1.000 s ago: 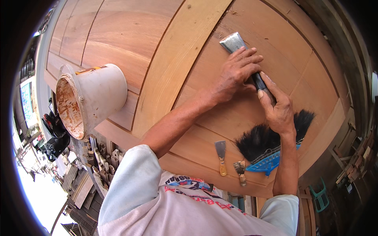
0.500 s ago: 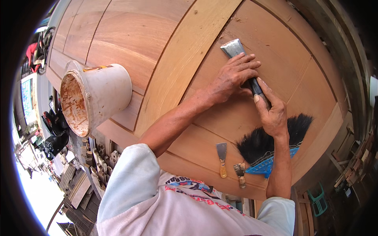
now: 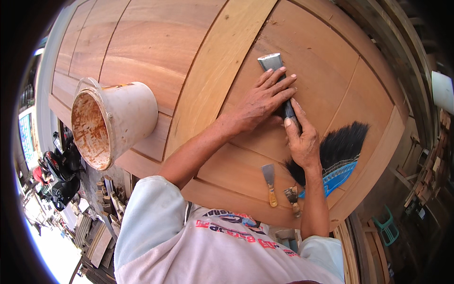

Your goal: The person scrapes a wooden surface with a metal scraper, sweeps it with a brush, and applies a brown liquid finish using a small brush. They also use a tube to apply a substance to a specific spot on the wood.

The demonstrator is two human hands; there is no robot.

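Observation:
A chisel (image 3: pixel 270 60) with a steel blade and dark handle lies angled over the right panel of a wooden door (image 3: pixel 203 80). My left hand (image 3: pixel 267 97) has its fingers laid across the blade, holding it down. My right hand (image 3: pixel 302 142) grips the handle, thumb on top. Below, a black-bristled broom (image 3: pixel 345 137) with a blue plastic head lies partly under my right forearm. Two putty knives (image 3: pixel 270 184), one cleaner and one stained (image 3: pixel 293 201), rest to its left. A white bucket (image 3: pixel 132 120), smeared reddish-brown inside, is on the door's left part.
Wooden offcuts and boards (image 3: pixel 101 241) are piled below at left, near dark motorbike-like shapes (image 3: pixel 64 180). A green plastic chair (image 3: pixel 387 227) stands at lower right. More timber (image 3: pixel 435 161) lines the right side. The door's curved-looking edge (image 3: pixel 397 118) runs down the right.
Both hands and the chisel have moved leftward and a little down along the panel, the grip kept. The whole view has also shifted slightly.

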